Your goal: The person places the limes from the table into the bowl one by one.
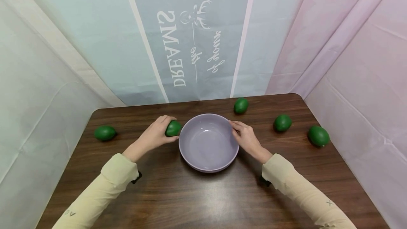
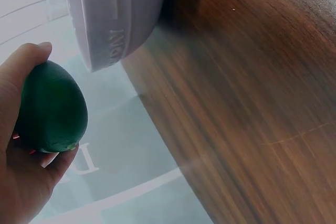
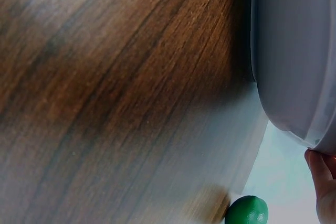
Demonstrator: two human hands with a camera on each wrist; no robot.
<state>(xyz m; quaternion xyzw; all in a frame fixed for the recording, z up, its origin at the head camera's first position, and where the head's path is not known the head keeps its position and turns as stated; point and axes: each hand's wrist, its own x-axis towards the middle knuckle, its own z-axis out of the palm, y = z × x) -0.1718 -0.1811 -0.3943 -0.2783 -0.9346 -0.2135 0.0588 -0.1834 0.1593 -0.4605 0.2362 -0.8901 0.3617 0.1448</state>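
A round lavender bowl (image 1: 208, 147) stands on the table with nothing in it. My left hand (image 1: 156, 132) holds a green lime (image 1: 173, 128) just left of the bowl's rim. In the left wrist view, thumb and fingers wrap around that lime (image 2: 55, 109), with the bowl's outer wall (image 2: 123, 14) above it. On the bowl's right side, my right hand (image 1: 247, 138) grips the rim. The right wrist view shows its fingers (image 3: 321, 174) at the rim, below the bowl's wall (image 3: 294, 51).
Other limes lie on the brown wooden table (image 1: 203, 200): one at the far left (image 1: 105, 133), one behind the bowl (image 1: 241, 105), and two to the right, a nearer lime (image 1: 282, 123) and a farther lime (image 1: 318, 136). A printed curtain (image 1: 203, 45) hangs along the back edge.
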